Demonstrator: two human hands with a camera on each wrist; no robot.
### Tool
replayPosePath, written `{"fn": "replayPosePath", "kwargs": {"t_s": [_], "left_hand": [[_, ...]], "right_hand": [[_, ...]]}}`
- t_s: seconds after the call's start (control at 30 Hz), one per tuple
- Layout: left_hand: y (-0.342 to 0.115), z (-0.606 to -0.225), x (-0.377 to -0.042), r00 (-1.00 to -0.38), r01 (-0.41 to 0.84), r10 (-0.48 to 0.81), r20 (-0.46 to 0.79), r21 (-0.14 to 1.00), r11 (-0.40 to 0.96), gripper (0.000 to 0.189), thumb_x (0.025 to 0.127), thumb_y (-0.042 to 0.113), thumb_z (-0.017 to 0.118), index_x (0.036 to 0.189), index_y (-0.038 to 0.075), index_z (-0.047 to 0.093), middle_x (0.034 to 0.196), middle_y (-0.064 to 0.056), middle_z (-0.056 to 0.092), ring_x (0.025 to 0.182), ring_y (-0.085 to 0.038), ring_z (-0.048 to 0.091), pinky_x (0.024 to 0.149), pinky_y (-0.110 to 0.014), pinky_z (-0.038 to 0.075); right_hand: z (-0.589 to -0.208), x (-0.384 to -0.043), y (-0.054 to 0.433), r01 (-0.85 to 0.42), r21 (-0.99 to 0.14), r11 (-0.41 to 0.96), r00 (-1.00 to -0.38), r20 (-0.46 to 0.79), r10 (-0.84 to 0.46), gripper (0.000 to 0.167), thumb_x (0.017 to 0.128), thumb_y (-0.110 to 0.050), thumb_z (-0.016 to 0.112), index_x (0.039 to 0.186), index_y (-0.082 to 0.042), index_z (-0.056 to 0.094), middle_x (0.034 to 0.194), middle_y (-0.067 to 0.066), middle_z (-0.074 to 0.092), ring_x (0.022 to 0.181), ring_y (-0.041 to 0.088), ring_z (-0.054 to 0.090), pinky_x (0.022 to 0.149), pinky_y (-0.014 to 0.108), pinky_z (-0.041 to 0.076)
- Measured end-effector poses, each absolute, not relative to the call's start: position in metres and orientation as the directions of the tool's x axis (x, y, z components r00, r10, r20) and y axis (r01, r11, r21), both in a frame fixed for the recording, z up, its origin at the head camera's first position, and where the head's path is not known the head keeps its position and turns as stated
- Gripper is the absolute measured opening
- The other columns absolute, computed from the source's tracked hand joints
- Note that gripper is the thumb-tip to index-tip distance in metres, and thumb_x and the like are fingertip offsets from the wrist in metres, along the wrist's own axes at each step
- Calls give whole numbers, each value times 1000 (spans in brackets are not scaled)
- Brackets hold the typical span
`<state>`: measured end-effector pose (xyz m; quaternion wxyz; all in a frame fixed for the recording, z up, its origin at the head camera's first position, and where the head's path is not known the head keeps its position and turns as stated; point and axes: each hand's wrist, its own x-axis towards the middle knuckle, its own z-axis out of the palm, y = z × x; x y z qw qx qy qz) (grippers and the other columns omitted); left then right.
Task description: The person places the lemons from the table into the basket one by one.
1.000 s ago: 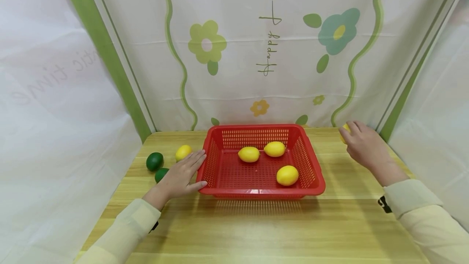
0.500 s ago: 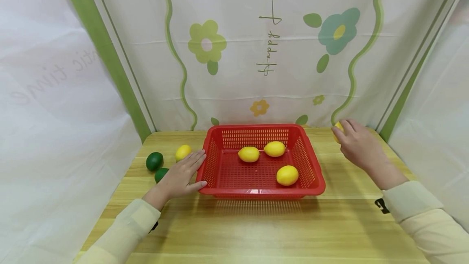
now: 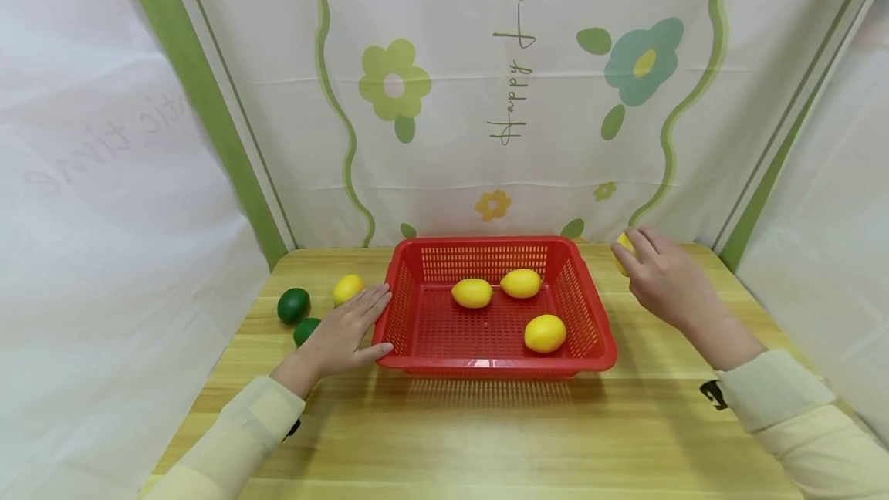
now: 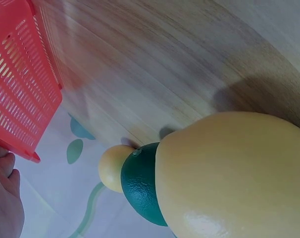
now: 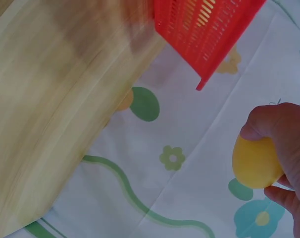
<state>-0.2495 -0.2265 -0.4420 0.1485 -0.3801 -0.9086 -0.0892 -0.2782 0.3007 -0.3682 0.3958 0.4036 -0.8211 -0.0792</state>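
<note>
A white cloth backdrop (image 3: 444, 6) printed with flowers and the words "Happy Life" stands behind a wood-grain tabletop (image 3: 500, 446). At the left, a dark green lime (image 3: 293, 305), a second lime (image 3: 306, 332) and a yellow lemon (image 3: 348, 288) lie close together. A large yellow fruit (image 4: 239, 173) shows only in the left wrist view. A sideways sweep of the left wrist could set these rolling, since all are rounded and near the arm.

The left hand (image 3: 340, 336) lies with its fingers extended and thumb spread on the left rim of the red plastic basket (image 3: 486, 363). It encloses nothing; too hard a press there might tip or slide the basket, as the far side has no hand on it.

Inside, a left lemon (image 3: 471, 293) and a middle lemon (image 3: 521, 283) lie near each other, with a front lemon (image 3: 545, 333) nearer the person; any of them could roll if the basket were jolted.

At the right, beyond the basket and apart from it, the right hand (image 3: 663, 276) pinches a held lemon (image 5: 256, 161) between thumb and fingers. The smooth, curved skin could slip if that pinch loosens, dropping the fruit outside the rim.
</note>
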Motion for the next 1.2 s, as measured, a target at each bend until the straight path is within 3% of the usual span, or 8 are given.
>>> {"fn": "replayPosePath", "kwargs": {"t_s": [0.17, 0.43, 0.53, 0.7, 0.8, 0.93, 1.07, 1.2], "left_hand": [[-227, -441, -250, -686, 705, 658, 312, 61, 706, 79, 91, 49, 59, 146, -4, 38, 153, -18, 33, 142, -31, 28, 113, -47, 27], [-227, -440, -249, -700, 694, 653, 289, 59, 717, 80, 93, 52, 54, 147, -3, 36, 154, -16, 31, 143, -31, 27, 113, -46, 26], [-227, -441, -250, -687, 704, 659, 307, 53, 709, 80, 93, 54, 53, 146, -4, 38, 153, -17, 33, 141, -32, 29, 112, -47, 27], [-228, -442, -251, -672, 714, 665, 326, 46, 699, 80, 94, 56, 51, 145, -5, 39, 152, -18, 35, 140, -33, 31, 111, -49, 29], [-227, -441, -251, -678, 712, 665, 313, 51, 701, 80, 94, 55, 52, 146, -4, 38, 153, -18, 33, 141, -33, 30, 112, -48, 28], [-227, -440, -250, -682, 710, 666, 301, 55, 702, 80, 94, 55, 51, 147, -4, 36, 154, -18, 32, 142, -33, 28, 113, -46, 25], [-227, -440, -250, -680, 710, 666, 306, 50, 702, 80, 94, 55, 50, 147, -4, 36, 153, -18, 33, 141, -33, 29, 113, -46, 26], [-227, -440, -249, -683, 708, 664, 304, 50, 705, 80, 94, 55, 50, 147, -4, 37, 153, -18, 33, 141, -32, 29, 113, -46, 26]], "right_hand": [[-366, -274, 292, -603, 450, 658, -352, 590, -726, 41, 76, -2, 47, 113, 11, 57, 107, 36, 54, 95, 52, 52, 75, 55, 51], [-362, -268, 278, -610, 467, 640, -305, 607, -734, 47, 95, -14, 22, 113, 10, 58, 109, 36, 55, 97, 51, 54, 77, 56, 52], [-360, -265, 272, -610, 473, 635, -302, 602, -739, 46, 95, -14, 23, 114, 10, 58, 112, 36, 55, 98, 51, 54, 78, 56, 52], [-358, -260, 262, -609, 487, 626, -316, 575, -754, 36, 83, -4, 51, 116, 10, 58, 114, 35, 55, 101, 49, 55, 82, 55, 52], [-357, -256, 256, -602, 498, 625, -331, 557, -762, 50, 70, -1, 73, 116, 9, 58, 115, 34, 55, 102, 49, 55, 84, 54, 52], [-357, -253, 249, -599, 509, 618, -329, 547, -769, 63, 61, -1, 84, 118, 8, 59, 118, 34, 55, 104, 49, 55, 85, 53, 52], [-356, -250, 242, -612, 515, 601, -315, 538, -782, 61, 63, -1, 81, 119, 7, 59, 119, 34, 55, 105, 49, 55, 85, 52, 52], [-357, -250, 235, -639, 500, 585, -290, 548, -785, 37, 82, -1, 58, 119, 8, 59, 120, 34, 55, 105, 48, 56, 86, 52, 52]]}}
